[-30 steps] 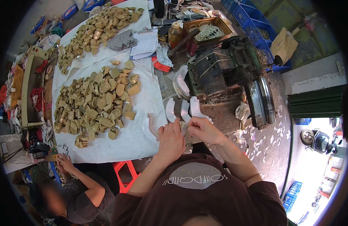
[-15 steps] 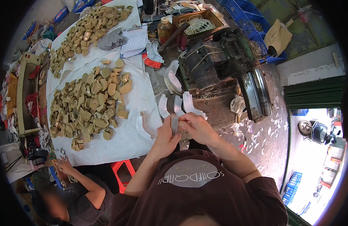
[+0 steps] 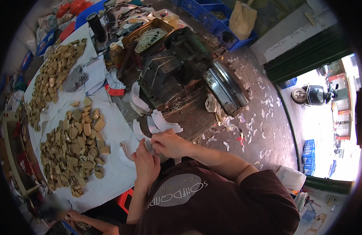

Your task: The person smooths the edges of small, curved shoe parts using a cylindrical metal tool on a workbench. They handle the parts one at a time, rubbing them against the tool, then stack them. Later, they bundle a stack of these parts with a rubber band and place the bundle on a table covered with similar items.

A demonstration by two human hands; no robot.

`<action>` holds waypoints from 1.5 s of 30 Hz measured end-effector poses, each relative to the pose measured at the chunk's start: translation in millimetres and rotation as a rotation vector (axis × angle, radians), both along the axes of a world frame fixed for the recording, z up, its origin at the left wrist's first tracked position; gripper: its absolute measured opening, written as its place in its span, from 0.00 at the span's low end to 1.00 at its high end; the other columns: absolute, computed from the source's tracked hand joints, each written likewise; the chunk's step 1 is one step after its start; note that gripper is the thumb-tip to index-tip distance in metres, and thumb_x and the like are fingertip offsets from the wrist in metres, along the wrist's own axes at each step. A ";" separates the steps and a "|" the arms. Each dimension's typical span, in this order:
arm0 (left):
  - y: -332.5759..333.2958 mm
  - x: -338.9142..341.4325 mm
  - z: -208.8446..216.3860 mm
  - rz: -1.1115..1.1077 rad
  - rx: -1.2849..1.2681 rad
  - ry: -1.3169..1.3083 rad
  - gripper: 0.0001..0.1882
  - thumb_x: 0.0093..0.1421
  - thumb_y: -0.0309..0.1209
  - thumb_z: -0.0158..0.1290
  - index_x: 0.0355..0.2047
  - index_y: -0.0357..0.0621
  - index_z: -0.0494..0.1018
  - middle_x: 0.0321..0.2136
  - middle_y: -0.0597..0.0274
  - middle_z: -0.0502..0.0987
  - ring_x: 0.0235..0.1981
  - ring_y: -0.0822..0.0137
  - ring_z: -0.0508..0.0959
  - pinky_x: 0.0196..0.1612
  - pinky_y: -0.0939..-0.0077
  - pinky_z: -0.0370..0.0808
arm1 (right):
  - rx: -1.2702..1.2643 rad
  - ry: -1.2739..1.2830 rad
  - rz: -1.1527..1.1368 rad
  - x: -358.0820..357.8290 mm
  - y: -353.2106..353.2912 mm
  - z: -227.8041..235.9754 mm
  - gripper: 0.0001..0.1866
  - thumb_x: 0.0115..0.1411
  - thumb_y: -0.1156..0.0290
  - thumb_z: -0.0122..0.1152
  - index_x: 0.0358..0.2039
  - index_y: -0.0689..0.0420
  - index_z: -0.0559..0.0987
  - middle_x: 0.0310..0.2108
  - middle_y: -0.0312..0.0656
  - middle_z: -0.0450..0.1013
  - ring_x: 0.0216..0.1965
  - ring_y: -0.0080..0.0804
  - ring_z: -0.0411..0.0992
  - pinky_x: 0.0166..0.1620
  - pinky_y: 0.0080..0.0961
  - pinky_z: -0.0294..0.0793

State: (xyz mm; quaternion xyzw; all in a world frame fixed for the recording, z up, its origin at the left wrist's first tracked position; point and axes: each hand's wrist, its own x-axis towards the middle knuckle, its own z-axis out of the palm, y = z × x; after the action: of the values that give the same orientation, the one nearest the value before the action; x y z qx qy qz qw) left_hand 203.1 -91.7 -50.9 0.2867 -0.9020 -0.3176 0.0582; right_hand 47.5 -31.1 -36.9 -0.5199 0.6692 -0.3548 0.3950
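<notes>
A long table under a white cloth [image 3: 110, 129] stretches away to the left of the hands, and on it lie two broad heaps of tan, sole-shaped pieces [image 3: 73, 147], the nearer heap just left of the left hand. Straight ahead of the hands stands a dark, grimy machine [image 3: 177, 74], its metal drum [image 3: 226, 88] off to the right, with a tray of coiled cord [image 3: 149, 37] beyond it. White curved cut-outs [image 3: 161, 123] rest on the bench edge directly in front of the fingers, almost touching them. Scraps of white offcuts [image 3: 243, 129] litter the floor to the right.

The left hand [image 3: 146, 164] and right hand [image 3: 168, 143] meet close before the chest, fingers curled and pinching together on a small pale piece [image 3: 148, 146] held between them; its exact shape is too hidden to tell. Another person's hand [image 3: 73, 214] shows below and left of the table edge
</notes>
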 end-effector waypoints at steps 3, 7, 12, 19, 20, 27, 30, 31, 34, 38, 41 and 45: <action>-0.3 -1.3 -0.1 -0.013 0.037 -0.005 0.35 0.48 0.23 0.51 0.55 0.23 0.51 0.47 0.38 0.65 0.48 0.47 0.67 0.51 0.57 0.56 | 0.023 -0.079 -0.010 -3.5 1.2 1.8 0.05 0.55 0.73 0.51 0.28 0.62 0.72 0.20 0.41 0.74 0.24 0.35 0.73 0.35 0.30 0.68; -1.4 -5.3 6.7 -0.005 0.123 -0.007 0.33 0.49 0.23 0.50 0.55 0.25 0.52 0.46 0.38 0.66 0.48 0.48 0.68 0.51 0.61 0.57 | -0.013 -0.101 -0.026 -7.8 2.7 1.8 0.06 0.55 0.73 0.52 0.29 0.63 0.72 0.21 0.43 0.73 0.24 0.32 0.72 0.31 0.28 0.70; -8.4 -2.5 2.2 0.027 0.822 0.275 0.24 0.53 0.22 0.45 0.52 0.36 0.57 0.35 0.61 0.68 0.38 0.71 0.68 0.43 0.75 0.67 | -0.011 -0.312 -0.053 -8.6 4.9 4.5 0.06 0.58 0.75 0.52 0.31 0.65 0.71 0.23 0.43 0.73 0.26 0.26 0.72 0.31 0.24 0.72; 1.3 -15.5 7.9 0.283 1.386 0.537 0.18 0.63 0.31 0.39 0.52 0.38 0.60 0.29 0.68 0.67 0.29 0.76 0.66 0.36 0.79 0.66 | 0.019 -0.538 -0.149 0.7 7.9 5.2 0.05 0.58 0.78 0.48 0.32 0.67 0.69 0.23 0.45 0.71 0.23 0.25 0.73 0.27 0.21 0.73; 2.5 -18.7 7.8 0.299 1.354 0.535 0.17 0.64 0.31 0.38 0.52 0.38 0.60 0.29 0.68 0.67 0.29 0.77 0.66 0.36 0.79 0.66 | 0.016 -0.485 -0.141 0.2 6.6 7.0 0.05 0.59 0.79 0.48 0.33 0.68 0.69 0.25 0.44 0.70 0.23 0.25 0.73 0.27 0.21 0.73; -2.7 -18.0 3.2 0.270 1.113 0.450 0.20 0.67 0.35 0.32 0.50 0.35 0.65 0.26 0.66 0.69 0.27 0.76 0.68 0.32 0.81 0.66 | -0.057 -0.214 -0.069 -1.6 9.1 1.7 0.04 0.58 0.75 0.50 0.30 0.62 0.72 0.22 0.39 0.68 0.31 0.27 0.73 0.47 0.30 0.61; 0.8 -19.0 -1.5 0.274 1.068 0.498 0.22 0.67 0.37 0.29 0.49 0.34 0.66 0.25 0.64 0.70 0.27 0.75 0.70 0.32 0.79 0.67 | -0.028 -0.209 -0.126 2.1 8.3 0.6 0.02 0.57 0.76 0.51 0.28 0.59 0.72 0.24 0.39 0.68 0.33 0.29 0.70 0.47 0.30 0.58; 1.3 -19.3 -2.9 0.345 1.141 0.531 0.23 0.67 0.37 0.28 0.49 0.34 0.66 0.25 0.63 0.70 0.27 0.74 0.70 0.32 0.78 0.68 | -0.081 -0.222 -0.117 3.1 8.7 -1.1 0.02 0.57 0.76 0.52 0.28 0.59 0.72 0.25 0.39 0.68 0.32 0.30 0.69 0.47 0.30 0.59; -1.2 -21.3 -4.9 0.541 1.356 0.609 0.24 0.67 0.38 0.26 0.49 0.33 0.65 0.24 0.61 0.70 0.26 0.71 0.71 0.33 0.75 0.69 | -0.205 -0.178 -0.091 4.3 14.3 -1.3 0.01 0.56 0.77 0.53 0.29 0.59 0.72 0.26 0.40 0.69 0.30 0.34 0.69 0.45 0.31 0.61; -11.4 -15.6 -6.4 0.545 1.630 0.706 0.26 0.67 0.40 0.24 0.51 0.34 0.64 0.21 0.60 0.68 0.23 0.67 0.69 0.35 0.71 0.69 | -0.236 -0.095 -0.154 5.5 14.5 3.2 0.03 0.56 0.78 0.53 0.32 0.62 0.73 0.29 0.41 0.68 0.33 0.33 0.69 0.42 0.27 0.66; -13.6 -9.7 -4.1 0.372 1.820 0.829 0.26 0.67 0.43 0.23 0.52 0.38 0.64 0.18 0.62 0.66 0.22 0.65 0.67 0.35 0.67 0.67 | -0.121 -0.243 -0.279 6.8 13.2 6.3 0.05 0.56 0.79 0.54 0.34 0.64 0.73 0.32 0.41 0.69 0.35 0.33 0.68 0.41 0.26 0.68; -14.0 -8.7 -5.4 0.226 1.874 0.831 0.26 0.67 0.44 0.22 0.51 0.41 0.63 0.17 0.63 0.63 0.21 0.66 0.65 0.34 0.68 0.66 | -0.269 -0.021 -0.238 2.3 4.8 10.7 0.05 0.55 0.78 0.56 0.34 0.62 0.74 0.31 0.41 0.70 0.36 0.34 0.68 0.42 0.28 0.66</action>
State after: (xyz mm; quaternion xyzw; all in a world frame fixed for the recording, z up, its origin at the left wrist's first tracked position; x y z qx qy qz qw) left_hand 194.3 -105.6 -56.2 0.1675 -0.1689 -0.9599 0.1481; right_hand 49.8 -26.3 -26.3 -0.4813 0.6684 -0.4907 0.2842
